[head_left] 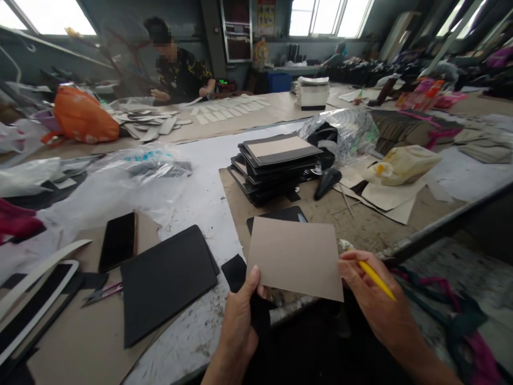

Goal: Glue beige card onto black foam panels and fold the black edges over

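One card in hand: a flat tan rectangular cardboard sheet was held up just over the near edge of the bench, above a black rounded panel lying flat.
Left hand: fingers pinched the sheet's lower left corner, thumb on top.
Right hand: fingers clenched around a yellow pencil-like stick while touching the sheet's right edge.
Done so far: looked like a fair bit, judging by one stack of black panels topped with a tan card sitting well behind the sheet. Couldn't count the layers though, too blurry.
Left to do: hard to say; one big black flat board lay by itself to the left, bare.
Other counts: one dark phone, one pair of small snips, one orange bag.
People: one co-worker at the far side, with pale strips laid out in rows.
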Demonstrator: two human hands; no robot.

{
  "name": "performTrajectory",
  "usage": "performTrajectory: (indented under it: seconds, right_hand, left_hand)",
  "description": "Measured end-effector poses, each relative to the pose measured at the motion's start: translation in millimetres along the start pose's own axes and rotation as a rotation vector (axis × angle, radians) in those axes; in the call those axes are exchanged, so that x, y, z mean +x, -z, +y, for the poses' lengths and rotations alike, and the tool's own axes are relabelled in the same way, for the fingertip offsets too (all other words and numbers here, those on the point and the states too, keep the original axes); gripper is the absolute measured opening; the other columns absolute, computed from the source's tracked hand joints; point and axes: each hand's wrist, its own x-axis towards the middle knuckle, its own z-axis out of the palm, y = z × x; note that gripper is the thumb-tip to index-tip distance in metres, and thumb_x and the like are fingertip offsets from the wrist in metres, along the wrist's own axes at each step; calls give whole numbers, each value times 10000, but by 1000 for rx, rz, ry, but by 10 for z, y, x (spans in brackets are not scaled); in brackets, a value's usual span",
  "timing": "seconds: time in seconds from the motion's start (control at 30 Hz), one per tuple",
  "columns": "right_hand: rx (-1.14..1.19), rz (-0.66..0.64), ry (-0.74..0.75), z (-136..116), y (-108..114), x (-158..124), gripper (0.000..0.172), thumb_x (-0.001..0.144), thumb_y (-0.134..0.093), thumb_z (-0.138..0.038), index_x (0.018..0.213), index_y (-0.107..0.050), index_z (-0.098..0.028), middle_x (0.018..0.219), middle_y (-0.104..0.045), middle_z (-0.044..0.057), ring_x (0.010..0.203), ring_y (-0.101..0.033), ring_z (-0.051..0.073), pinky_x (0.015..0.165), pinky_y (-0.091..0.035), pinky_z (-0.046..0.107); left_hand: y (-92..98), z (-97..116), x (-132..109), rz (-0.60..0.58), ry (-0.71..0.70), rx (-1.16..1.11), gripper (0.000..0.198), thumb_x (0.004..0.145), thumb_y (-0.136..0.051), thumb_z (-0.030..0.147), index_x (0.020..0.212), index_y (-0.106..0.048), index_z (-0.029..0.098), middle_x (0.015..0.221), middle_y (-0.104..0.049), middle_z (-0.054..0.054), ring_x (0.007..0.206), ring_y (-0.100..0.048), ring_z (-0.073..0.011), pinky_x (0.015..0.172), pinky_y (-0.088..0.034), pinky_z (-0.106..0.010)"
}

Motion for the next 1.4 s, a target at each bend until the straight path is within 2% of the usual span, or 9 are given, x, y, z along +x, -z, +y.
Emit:
performTrajectory:
  seconds: [0.1, 0.23, 0.4, 0.5, 0.63, 0.77, 0.97, 1.17, 1.4]
  right_hand:
    - [-103, 85, 114, -172, -51, 177, 229, 798, -573, -421, 859, -520, -207, 652, -559, 3, 542, -552, 133, 496, -476, 234]
    - [-269, 116, 326, -311, -76, 516, 214, 825, -540, -411, 901, -508, -213, 729, -565, 29, 595, -548, 146, 573, -457, 260]
    - [-564, 120, 500, -137, -165, 826, 252, 855, -509, -434, 920, -525, -191, 747, -599, 29, 586, -570, 147, 558, -402, 239]
    - [-622, 39, 482, 85, -226, 899, 229, 869, -489, -399, 928, -532, -181, 726, -619, 36, 601, -597, 172, 539, -389, 243]
    - [-534, -78, 386, 315, -245, 906, 167, 823, -549, -327, 912, -525, -187, 698, -618, 28, 599, -600, 173, 555, -422, 247]
    - [-463, -164, 336, 441, -232, 899, 174, 799, -571, -321, 912, -516, -201, 741, -632, 27, 628, -611, 173, 569, -449, 252]
    - [-584, -151, 448, 645, -313, 903, 151, 830, -529, -307, 929, -528, -193, 813, -646, 58, 698, -628, 201, 582, -444, 267]
    - [-663, -184, 505, 823, -378, 900, 163, 863, -490, -293, 957, -540, -169, 847, -653, 77, 712, -636, 208, 570, -435, 265]
    - [-626, -211, 507, 872, -367, 871, 179, 881, -462, -310, 972, -527, -170, 870, -644, 84, 750, -637, 217, 617, -472, 285]
  left_hand:
    - [-38, 89, 49, -90, -49, 140, 372, 628, -761, 385, 582, -479, 147, 473, -470, 41, 434, -399, -59, 423, -352, -174]
    - [-93, 339, 161, -83, -205, 252, 341, 601, -774, 372, 717, -550, 142, 497, -514, 42, 427, -418, -64, 414, -335, -172]
    - [-128, 433, 278, -80, -297, 503, 331, 610, -760, 397, 687, -609, 113, 519, -560, 9, 446, -446, -79, 442, -354, -196]
    - [-90, 293, 337, -68, -320, 600, 330, 640, -730, 425, 619, -609, 118, 515, -563, 0, 463, -465, -94, 474, -374, -214]
    - [-5, 110, 405, 12, -326, 691, 362, 666, -694, 458, 552, -588, 131, 506, -556, -8, 490, -488, -113, 497, -382, -225]
    - [16, 69, 439, 70, -270, 806, 366, 664, -661, 473, 537, -598, 135, 486, -551, -19, 469, -482, -128, 470, -365, -233]
    - [-74, 107, 493, 78, -276, 1166, 288, 672, -631, 340, 447, -541, 185, 416, -531, -22, 437, -486, -172, 470, -311, -261]
    - [-75, 61, 556, 103, -281, 1310, 306, 704, -629, 318, 437, -535, 203, 418, -525, -46, 463, -494, -204, 525, -297, -284]
    - [-66, -16, 512, 156, -283, 1422, 241, 771, -581, 354, 607, -623, 182, 563, -609, -101, 568, -559, -252, 562, -297, -303]
